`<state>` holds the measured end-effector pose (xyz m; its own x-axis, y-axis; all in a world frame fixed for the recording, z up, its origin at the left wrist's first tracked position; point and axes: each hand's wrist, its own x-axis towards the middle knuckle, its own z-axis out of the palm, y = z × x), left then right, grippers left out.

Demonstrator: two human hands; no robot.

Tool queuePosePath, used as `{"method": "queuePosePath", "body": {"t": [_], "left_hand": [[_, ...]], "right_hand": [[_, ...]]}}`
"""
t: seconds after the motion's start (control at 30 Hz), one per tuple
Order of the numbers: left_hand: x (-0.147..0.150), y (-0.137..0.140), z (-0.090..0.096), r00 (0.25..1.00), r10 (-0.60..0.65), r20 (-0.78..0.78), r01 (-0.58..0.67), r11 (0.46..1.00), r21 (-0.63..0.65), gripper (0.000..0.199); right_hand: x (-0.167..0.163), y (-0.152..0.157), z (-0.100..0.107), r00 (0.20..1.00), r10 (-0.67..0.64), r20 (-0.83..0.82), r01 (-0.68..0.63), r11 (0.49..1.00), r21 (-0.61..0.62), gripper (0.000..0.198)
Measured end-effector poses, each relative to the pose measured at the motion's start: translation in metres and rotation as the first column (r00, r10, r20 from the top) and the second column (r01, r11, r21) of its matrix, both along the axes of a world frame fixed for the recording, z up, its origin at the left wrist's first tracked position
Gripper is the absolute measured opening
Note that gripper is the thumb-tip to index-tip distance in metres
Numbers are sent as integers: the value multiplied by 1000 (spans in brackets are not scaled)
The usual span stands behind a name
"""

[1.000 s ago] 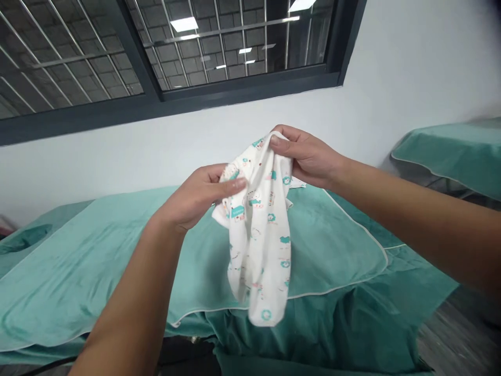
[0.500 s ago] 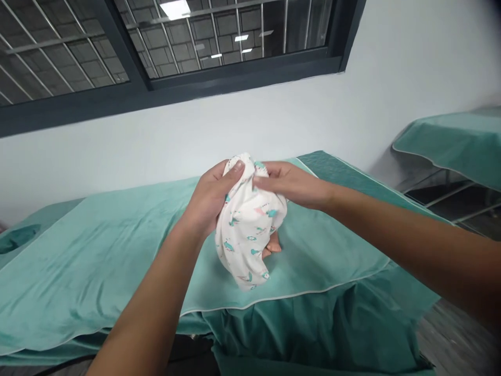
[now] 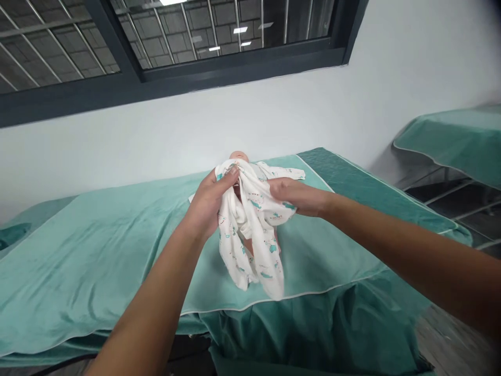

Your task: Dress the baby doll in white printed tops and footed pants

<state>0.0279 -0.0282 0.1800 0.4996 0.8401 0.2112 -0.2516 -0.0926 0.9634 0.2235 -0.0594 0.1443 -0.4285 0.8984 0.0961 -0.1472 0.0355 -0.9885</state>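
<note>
Printed white garment, seen from the head camera, is held up over a pale green cloth with a light edging. That cloth lies on a darker green cover, which drops in folds at the near side. Behind stands a white wall, with a dark-framed window above and metal bars beyond its glass. At the right is another green-draped surface with metal rails beneath it; some floor shows at the lower right.

The garment hangs between the two hands, its two legs trailing toward the near edge of the pale cloth. The left hand grips its upper left side, thumb pressed on top. The right hand touches the upper right side, its fingers partly closed among the folds; how firmly they hold cannot be told.

A doll lies mostly hidden behind the garment, the top of its head showing above. A printed sleeve sticks out beyond the right hand. Whether the trailing ends touch the cloth is unclear. Both forearms and the window are cut off by the picture's edges.
</note>
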Motion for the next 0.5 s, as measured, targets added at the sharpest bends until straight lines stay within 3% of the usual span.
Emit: {"method": "queuePosePath", "body": {"t": [0.07, 0.2, 0.27, 0.37, 0.5], "left_hand": [[5, -1, -4, 1000, -27, -8, 27, 999, -32, 32], [10, -2, -11, 981, -184, -64, 176, 978, -111, 46], [9, -2, -14, 942, -300, -148, 280, 949, -146, 46], [6, -1, -18, 902, -360, -238, 324, 929, -177, 43], [6, 1, -20, 974, -209, -87, 196, 971, -137, 41]], "right_hand": [[-1, 0, 3, 1000, 5, 17, -4, 1000, -11, 41], [-3, 10, 16, 943, -260, -208, 275, 960, 46, 29], [-1, 15, 22, 923, -306, -232, 330, 941, 70, 26], [1, 18, 20, 933, -289, -215, 308, 949, 62, 32], [1, 10, 6, 981, -151, -121, 154, 988, 15, 46]]}}
